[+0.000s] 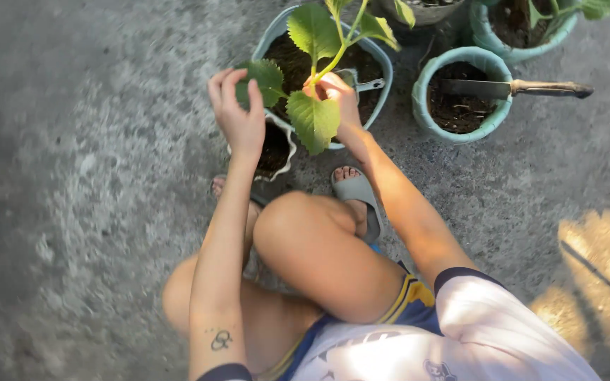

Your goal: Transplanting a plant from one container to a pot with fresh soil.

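The person squats on a rough concrete floor (93, 212), viewed from above.

Left hand (238, 113): raised above a small white pot (282, 144) of dark soil that stands just in front of the left foot. The fingers (222, 83) are loosely curled and close together, touching the edge of a serrated green leaf (264, 79). No firm pinch is visible.

Right hand (335, 95): positioned at the stem (330, 65) of a green plant (315, 32), low down where the stem meets the soil. The fingers appear to pinch the stem, but a large leaf (313, 120) hangs in front of them, so the exact grip cannot be confirmed.

The plant stands in a large light-blue pot (383, 60) directly ahead of the knees. The white pot touches or overlaps this pot's near left rim.

To the right, well apart from both hands, a second teal pot (421, 106) holds dark soil. A trowel (517, 89) with a dark blade and wooden handle lies across its rim, handle pointing right. Two further pots (524, 44) sit at the top edge.

A grey sandal (358, 192) is on the right foot.
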